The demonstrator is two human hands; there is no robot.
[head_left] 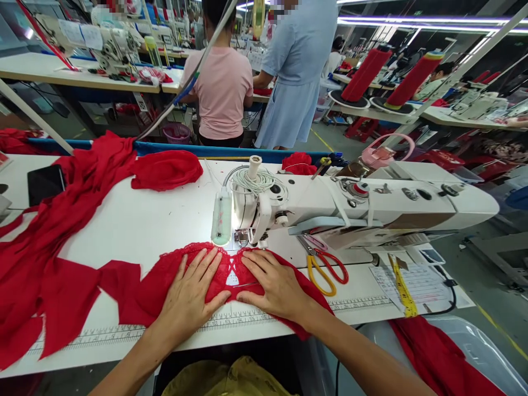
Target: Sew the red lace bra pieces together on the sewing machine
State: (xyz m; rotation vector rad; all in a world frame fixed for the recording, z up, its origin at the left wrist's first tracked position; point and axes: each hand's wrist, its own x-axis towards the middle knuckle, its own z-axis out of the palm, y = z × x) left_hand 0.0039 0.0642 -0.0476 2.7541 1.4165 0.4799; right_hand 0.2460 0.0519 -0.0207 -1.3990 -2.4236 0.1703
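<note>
A red lace bra point(218, 281) lies spread on the white sewing table, with crossed strips and a small gap at its centre. My left hand point(192, 286) rests flat on the left cup, fingers spread. On the right cup lies my right hand point(272, 283), also flat with its fingers apart. Both thumbs point inward below the gap. Just beyond the fingertips stands the presser foot point(243, 236) of a white sewing machine point(305, 198). To the right of my right hand are scissors point(320, 278) with yellow and red handle loops.
Red cloth strips point(82, 209) cover the table's left side, near a black phone point(45, 184). A printed ruler point(363, 303) runs along the front edge. Paper point(429, 289) with a yellow tape measure point(402, 286) lies right. Two people point(225, 82) are beyond the table.
</note>
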